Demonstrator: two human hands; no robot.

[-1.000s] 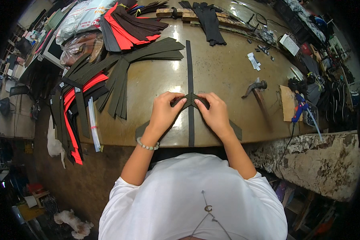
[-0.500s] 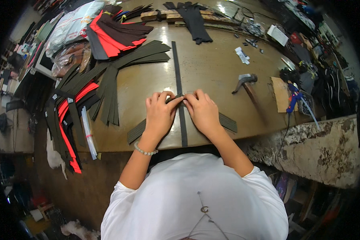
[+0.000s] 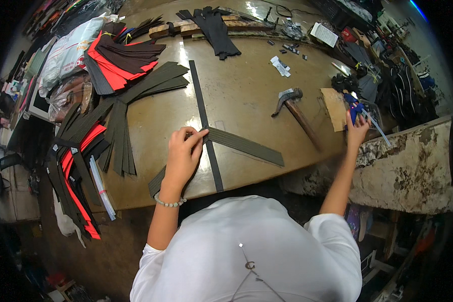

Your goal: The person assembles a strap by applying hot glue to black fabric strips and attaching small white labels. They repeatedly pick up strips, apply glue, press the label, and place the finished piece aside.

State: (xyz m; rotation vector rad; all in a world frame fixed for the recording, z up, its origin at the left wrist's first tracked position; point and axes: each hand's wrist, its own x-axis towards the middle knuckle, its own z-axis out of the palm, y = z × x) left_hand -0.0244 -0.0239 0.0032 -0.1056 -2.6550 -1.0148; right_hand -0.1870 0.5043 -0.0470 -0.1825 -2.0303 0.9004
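My left hand [image 3: 184, 153] pinches the fold of a dark olive ribbed strap [image 3: 246, 146], whose one end runs right across the table and whose other end comes out below my left wrist. Under the fold passes a narrow black strip [image 3: 199, 93], lying lengthwise on the table. Far to the right, my right hand [image 3: 356, 132] has its fingers around the handle of a blue glue gun [image 3: 354, 108]. A thin pale glue stick [image 3: 380, 128] slants out of the gun's rear. Part of the grip is hidden by my fingers.
A hammer [image 3: 298, 113] lies right of the strap. Olive strap bundles [image 3: 118, 133] and red and brown strips [image 3: 118, 55] cover the left side. White sticks [image 3: 101, 189] lie near the left edge. Brown cardboard [image 3: 333, 108] sits beside the glue gun. A worn ledge [image 3: 407, 166] adjoins the table.
My right hand has left the strap's fold and reached right to the glue gun, closing on it. My left hand stays on the fold. The whole view has shifted.
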